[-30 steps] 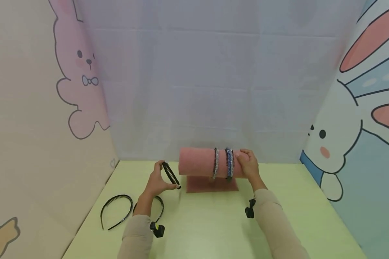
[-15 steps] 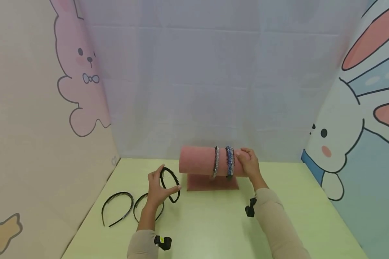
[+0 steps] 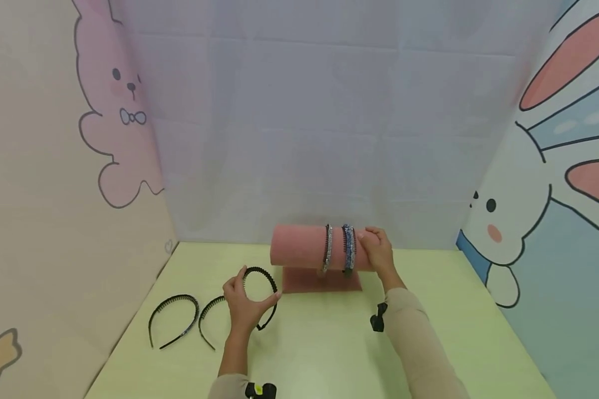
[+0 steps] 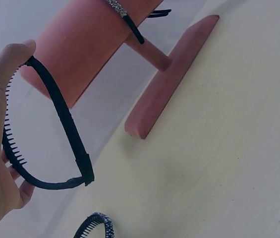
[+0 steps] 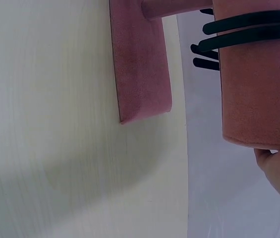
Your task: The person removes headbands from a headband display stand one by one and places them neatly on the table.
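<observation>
My left hand (image 3: 247, 307) holds a black toothed headband (image 4: 63, 114) between thumb and fingers, its loop standing upright over the table. Left of centre at the back is a pink headband stand (image 3: 297, 246), a padded cylinder on a flat base (image 3: 319, 281). Around its right half sit a silver glitter headband (image 3: 328, 249) and, farther right, blue and silver glitter headbands (image 3: 349, 246) close together. My right hand (image 3: 379, 252) grips the cylinder's right end. In the right wrist view, black headband tips (image 5: 244, 39) poke out past the cylinder.
Two more black headbands lie on the pale yellow table's left side: one farther left (image 3: 197, 317), the other (image 3: 201, 322) partly hidden behind my left hand. A white cloth wall (image 3: 299, 138) rises behind the stand, and printed rabbit walls flank both sides.
My left hand has moved down and toward me with its headband, whose loop has turned from nearly edge-on to facing the camera. My right hand keeps its hold on the stand.
</observation>
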The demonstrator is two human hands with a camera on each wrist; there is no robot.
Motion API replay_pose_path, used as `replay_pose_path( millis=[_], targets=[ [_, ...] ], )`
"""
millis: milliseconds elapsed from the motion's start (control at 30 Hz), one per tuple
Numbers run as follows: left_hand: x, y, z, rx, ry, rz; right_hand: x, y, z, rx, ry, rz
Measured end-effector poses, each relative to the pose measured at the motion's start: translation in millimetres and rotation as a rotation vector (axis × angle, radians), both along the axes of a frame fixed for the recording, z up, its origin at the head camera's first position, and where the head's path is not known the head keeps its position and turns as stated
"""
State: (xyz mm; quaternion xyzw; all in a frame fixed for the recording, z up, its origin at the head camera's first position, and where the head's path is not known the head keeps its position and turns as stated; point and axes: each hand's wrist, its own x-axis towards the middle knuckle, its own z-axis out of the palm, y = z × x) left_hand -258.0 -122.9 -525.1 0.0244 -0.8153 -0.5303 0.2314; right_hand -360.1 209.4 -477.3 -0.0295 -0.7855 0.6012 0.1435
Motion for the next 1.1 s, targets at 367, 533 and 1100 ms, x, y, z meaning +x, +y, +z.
replay_pose_path(
  millis=[367, 533, 1100],
  targets=[
    [17.9, 3.9, -4.2, -0.058, -0.029, 0.097, 0.1, 1.6, -4.3, 0.022, 0.004, -0.048],
    [23.5, 4.8, -7.0, -0.105, -0.071, 0.153, -1.4, -1.0, -3.8, -0.015, -0.006, -0.044],
    [30.2, 19.5, -27.3, -0.161, -0.126, 0.342, -1.6, -2.1, 3.3, -0.030, 0.001, -0.050]
  ],
)
